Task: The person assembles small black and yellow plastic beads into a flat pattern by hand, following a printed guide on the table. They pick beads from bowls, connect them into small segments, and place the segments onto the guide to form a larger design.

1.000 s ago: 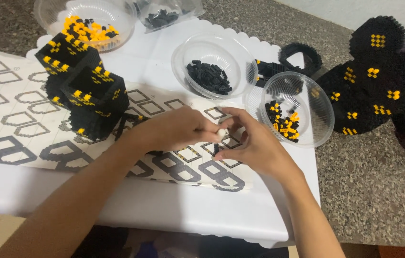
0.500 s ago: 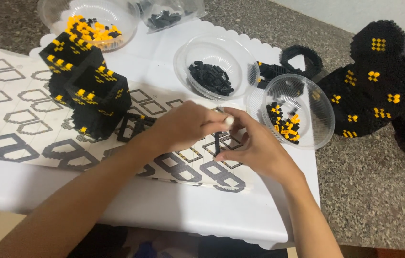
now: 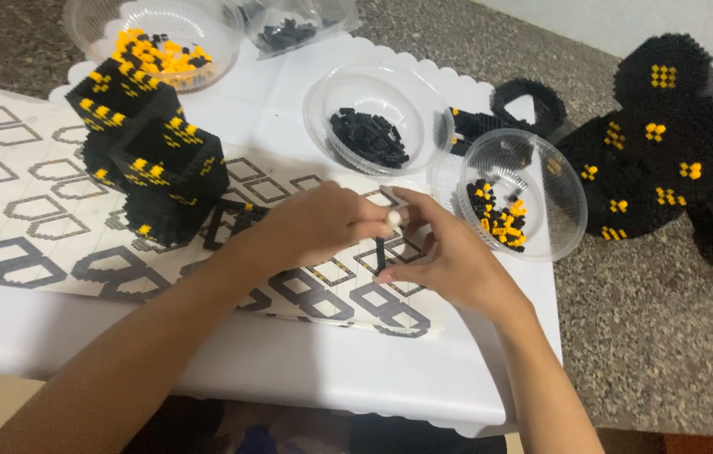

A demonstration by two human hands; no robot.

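My left hand (image 3: 314, 225) and my right hand (image 3: 441, 256) meet over a printed sheet of hexagon outlines (image 3: 29, 202). Together they pinch a thin black strip of small bricks (image 3: 379, 252) that stands upright on the sheet, with fingertips touching at its top. A tall black and yellow brick model (image 3: 150, 164) stands just left of my left hand. A clear bowl of black bricks (image 3: 373, 118) sits behind the hands. A clear bowl of mixed black and yellow bricks (image 3: 512, 197) is right of them.
A bowl of yellow bricks (image 3: 159, 38) and a clear bag of black bricks (image 3: 289, 25) sit at the back. A black ring piece (image 3: 525, 105) lies behind the bowls. A large black model with yellow squares (image 3: 668, 160) rests on the speckled counter (image 3: 651, 336) at right.
Both hands have shifted slightly and the black strip now stands upright between them on the sheet. Everything else has kept its place.
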